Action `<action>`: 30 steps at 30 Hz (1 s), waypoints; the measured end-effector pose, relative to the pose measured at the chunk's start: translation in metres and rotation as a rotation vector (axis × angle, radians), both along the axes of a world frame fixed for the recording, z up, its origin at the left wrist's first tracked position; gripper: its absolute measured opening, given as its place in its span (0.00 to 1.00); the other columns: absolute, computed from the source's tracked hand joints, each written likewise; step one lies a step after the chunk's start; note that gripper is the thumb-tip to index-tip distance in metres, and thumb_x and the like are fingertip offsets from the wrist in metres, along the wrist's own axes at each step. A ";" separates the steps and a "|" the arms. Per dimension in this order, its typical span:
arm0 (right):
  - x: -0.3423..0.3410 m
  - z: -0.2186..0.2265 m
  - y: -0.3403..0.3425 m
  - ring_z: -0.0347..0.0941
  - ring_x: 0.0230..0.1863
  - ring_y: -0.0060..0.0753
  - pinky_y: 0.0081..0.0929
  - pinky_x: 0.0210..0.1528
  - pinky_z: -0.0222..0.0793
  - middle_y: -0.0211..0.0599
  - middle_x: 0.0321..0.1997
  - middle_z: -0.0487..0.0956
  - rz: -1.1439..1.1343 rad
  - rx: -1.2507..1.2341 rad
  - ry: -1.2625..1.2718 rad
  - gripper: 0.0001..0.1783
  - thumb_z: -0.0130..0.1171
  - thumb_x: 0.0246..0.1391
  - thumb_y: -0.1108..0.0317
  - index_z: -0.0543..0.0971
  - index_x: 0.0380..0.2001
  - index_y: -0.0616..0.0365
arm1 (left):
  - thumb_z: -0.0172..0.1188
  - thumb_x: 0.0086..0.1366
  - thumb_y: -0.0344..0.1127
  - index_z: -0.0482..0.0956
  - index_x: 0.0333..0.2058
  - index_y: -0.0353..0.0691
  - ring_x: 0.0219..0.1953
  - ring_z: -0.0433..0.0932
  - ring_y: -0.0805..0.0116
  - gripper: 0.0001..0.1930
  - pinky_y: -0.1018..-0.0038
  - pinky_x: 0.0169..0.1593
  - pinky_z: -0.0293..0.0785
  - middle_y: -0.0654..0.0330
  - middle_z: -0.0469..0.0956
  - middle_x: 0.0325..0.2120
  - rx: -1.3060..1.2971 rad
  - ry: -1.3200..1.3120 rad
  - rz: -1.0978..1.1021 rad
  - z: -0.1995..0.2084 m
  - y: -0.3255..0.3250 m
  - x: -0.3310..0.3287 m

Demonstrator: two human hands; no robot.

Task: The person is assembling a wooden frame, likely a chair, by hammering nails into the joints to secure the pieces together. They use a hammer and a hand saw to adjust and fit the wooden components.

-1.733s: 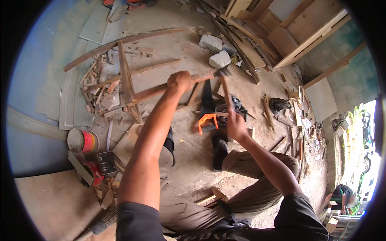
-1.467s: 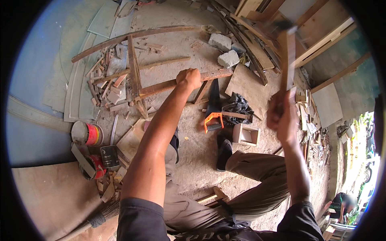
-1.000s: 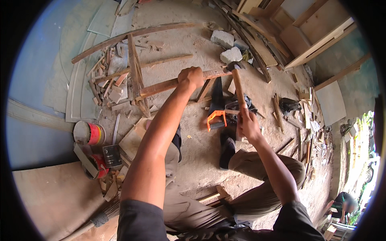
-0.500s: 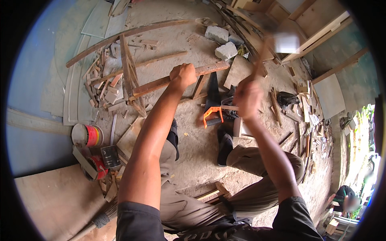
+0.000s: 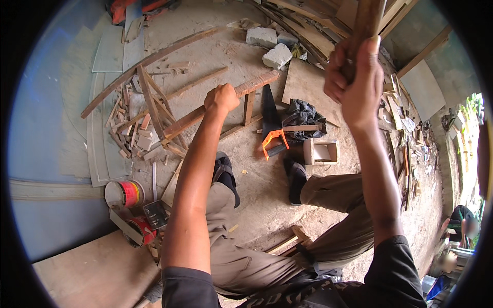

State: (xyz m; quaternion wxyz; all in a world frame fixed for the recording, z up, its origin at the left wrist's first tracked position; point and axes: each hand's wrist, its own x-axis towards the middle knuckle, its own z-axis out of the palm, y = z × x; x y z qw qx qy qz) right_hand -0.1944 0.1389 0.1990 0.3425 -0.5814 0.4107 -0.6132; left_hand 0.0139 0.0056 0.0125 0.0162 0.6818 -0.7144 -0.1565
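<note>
My left hand [image 5: 222,97] is closed over the top rail [image 5: 257,83] of a wooden frame that stands on the floor. My right hand [image 5: 359,84] is raised at the upper right, fingers wrapped round the wooden handle [image 5: 365,25] of what looks like a hammer; its head lies beyond the picture's upper edge. A handsaw [image 5: 270,110] with a black blade and an orange handle leans by the rail's right part. Right of the saw are a crumpled black plastic bag [image 5: 303,113] and a small open wooden box [image 5: 322,152].
Wood offcuts [image 5: 138,136] are heaped on the left, near paint cans [image 5: 125,194]. White blocks [image 5: 277,55] sit at the back, and a plywood sheet [image 5: 303,84] lies right of the rail. More scraps [image 5: 403,149] line the right side. At the far right, another person [image 5: 459,223] is partly visible.
My right hand has swung up and to the right with the hammer, whose blurred pale head showed before. My left hand keeps its hold on the rail. The view has shifted slightly.
</note>
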 end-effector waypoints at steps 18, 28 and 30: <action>0.008 -0.055 -0.005 0.53 0.10 0.16 0.20 0.11 0.49 0.22 0.12 0.60 0.044 0.272 -0.001 0.34 0.35 0.65 0.37 0.66 0.21 0.56 | 0.58 0.54 0.32 0.84 0.38 0.40 0.46 0.80 0.49 0.13 0.62 0.48 0.78 0.48 0.81 0.41 0.038 0.026 -0.002 0.004 0.002 -0.002; -0.006 -0.201 0.085 0.54 0.08 0.19 0.23 0.09 0.50 0.21 0.11 0.56 0.011 0.984 -0.252 0.31 0.38 0.65 0.37 0.64 0.21 0.53 | 0.56 0.54 0.32 0.83 0.35 0.35 0.45 0.80 0.45 0.12 0.56 0.47 0.77 0.42 0.81 0.39 -0.037 0.081 -0.027 -0.006 0.001 0.004; -0.025 -0.277 0.113 0.59 0.08 0.27 0.27 0.09 0.53 0.25 0.10 0.60 -0.145 0.794 -0.033 0.31 0.39 0.64 0.37 0.66 0.22 0.53 | 0.59 0.53 0.32 0.84 0.35 0.36 0.44 0.81 0.47 0.12 0.60 0.47 0.78 0.44 0.81 0.39 -0.007 0.054 -0.060 0.003 -0.001 -0.006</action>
